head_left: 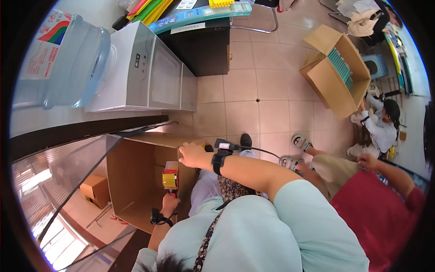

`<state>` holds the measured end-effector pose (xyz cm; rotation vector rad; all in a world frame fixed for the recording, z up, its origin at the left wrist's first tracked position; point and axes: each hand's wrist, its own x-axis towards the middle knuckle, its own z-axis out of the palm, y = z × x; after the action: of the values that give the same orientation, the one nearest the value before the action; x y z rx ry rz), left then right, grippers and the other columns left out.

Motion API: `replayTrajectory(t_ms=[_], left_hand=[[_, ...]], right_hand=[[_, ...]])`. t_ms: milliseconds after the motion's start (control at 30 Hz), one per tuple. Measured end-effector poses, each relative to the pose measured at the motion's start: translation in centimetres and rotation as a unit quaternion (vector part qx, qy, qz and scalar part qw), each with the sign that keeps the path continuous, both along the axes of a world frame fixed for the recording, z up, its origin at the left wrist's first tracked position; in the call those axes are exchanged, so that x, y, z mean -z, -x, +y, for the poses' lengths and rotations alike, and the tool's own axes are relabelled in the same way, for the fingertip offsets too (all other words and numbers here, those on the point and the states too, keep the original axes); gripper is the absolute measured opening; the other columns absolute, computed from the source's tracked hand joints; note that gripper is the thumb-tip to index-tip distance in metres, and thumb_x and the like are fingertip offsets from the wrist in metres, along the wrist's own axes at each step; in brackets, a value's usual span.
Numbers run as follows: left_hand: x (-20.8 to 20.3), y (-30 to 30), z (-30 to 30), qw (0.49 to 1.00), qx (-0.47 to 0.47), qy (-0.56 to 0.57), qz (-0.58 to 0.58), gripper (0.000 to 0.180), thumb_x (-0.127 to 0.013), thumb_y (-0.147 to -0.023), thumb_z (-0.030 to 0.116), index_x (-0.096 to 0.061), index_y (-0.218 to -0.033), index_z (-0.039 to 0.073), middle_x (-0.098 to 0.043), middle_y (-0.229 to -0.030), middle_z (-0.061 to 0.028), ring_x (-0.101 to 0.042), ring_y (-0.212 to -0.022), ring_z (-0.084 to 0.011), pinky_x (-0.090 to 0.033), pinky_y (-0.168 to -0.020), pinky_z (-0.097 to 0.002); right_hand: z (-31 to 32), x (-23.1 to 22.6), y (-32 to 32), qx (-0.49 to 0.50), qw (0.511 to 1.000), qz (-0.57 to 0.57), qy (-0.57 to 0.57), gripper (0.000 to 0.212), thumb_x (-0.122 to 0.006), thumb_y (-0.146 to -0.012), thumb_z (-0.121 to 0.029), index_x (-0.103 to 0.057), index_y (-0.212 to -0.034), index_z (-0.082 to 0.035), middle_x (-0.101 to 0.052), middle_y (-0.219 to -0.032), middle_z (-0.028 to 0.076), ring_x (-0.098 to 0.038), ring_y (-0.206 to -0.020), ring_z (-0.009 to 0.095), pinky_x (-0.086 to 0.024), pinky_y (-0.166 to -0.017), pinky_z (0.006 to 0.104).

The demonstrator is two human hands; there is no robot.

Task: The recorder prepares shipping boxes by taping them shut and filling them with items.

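My left hand is closed round the red handle of a tape dispenser that carries a wide yellow roll. The dispenser is over the near right side of a large open cardboard box, whose inside shows brown and bare. My right hand, a black strap and small device at its wrist, grips the upper right edge of that box, its fingers bent over the cardboard. I cannot tell whether the tape touches the box.
A white water dispenser with a blue bottle stands at the far left, beside a black cabinet. Another open carton holds stacked teal items. A person in red is close on my right; another person sits farther off.
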<state>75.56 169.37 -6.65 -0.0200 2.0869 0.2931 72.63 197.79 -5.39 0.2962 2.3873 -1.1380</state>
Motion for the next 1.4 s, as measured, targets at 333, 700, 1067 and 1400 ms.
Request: replayTrajectory(t_ms=[333,700,1067,1400], left_hand=[[0.5,-10.1,8.4,0.997,-0.055,-0.026,-0.045,0.041,-0.069,-0.058,0.018,-0.056,-0.089,-0.005,-0.062,-0.083,-0.0227,-0.062,-0.085,-0.0357,-0.048,-0.074,-0.0382],[-1.2,-11.6,16.4,1.0,0.021,-0.008,-0.011,0.039,-0.064,-0.063,0.018,-0.058,-0.096,-0.002,-0.061,-0.094,-0.0252,-0.059,-0.093,-0.0395,-0.047,-0.079,-0.0417],[-3.2,-16.3,20.0,0.998,0.063,-0.01,-0.013,0.042,-0.067,-0.061,0.017,-0.058,-0.097,-0.003,-0.062,-0.094,-0.0252,-0.059,-0.092,-0.0388,-0.048,-0.079,-0.0407],[-8.6,-20.2,28.1,0.991,0.127,-0.02,-0.028,0.04,-0.068,-0.06,0.017,-0.059,-0.093,-0.004,-0.062,-0.091,-0.0255,-0.06,-0.089,-0.0392,-0.048,-0.078,-0.0415]], right_hand=[[3.5,0.7,-7.6,0.071,0.986,-0.122,-0.089,0.052,-0.06,-0.08,-0.039,-0.049,-0.111,0.001,-0.048,-0.115,0.017,-0.051,-0.104,0.036,-0.045,-0.085,0.0464],[12.4,6.7,-13.6,0.326,0.927,-0.181,-0.041,0.037,-0.049,-0.076,-0.012,-0.049,-0.108,0.004,-0.061,-0.096,0.029,-0.058,-0.093,0.044,-0.047,-0.082,0.0447],[16.3,3.9,-18.7,0.279,0.95,-0.129,-0.06,0.025,-0.05,-0.075,-0.006,-0.053,-0.097,0.005,-0.06,-0.09,0.031,-0.058,-0.091,0.044,-0.047,-0.081,0.0449],[24.2,-1.6,-27.0,0.33,0.933,-0.142,-0.021,0.036,-0.05,-0.075,-0.007,-0.047,-0.11,0.002,-0.059,-0.091,0.034,-0.058,-0.09,0.045,-0.046,-0.079,0.0474]])
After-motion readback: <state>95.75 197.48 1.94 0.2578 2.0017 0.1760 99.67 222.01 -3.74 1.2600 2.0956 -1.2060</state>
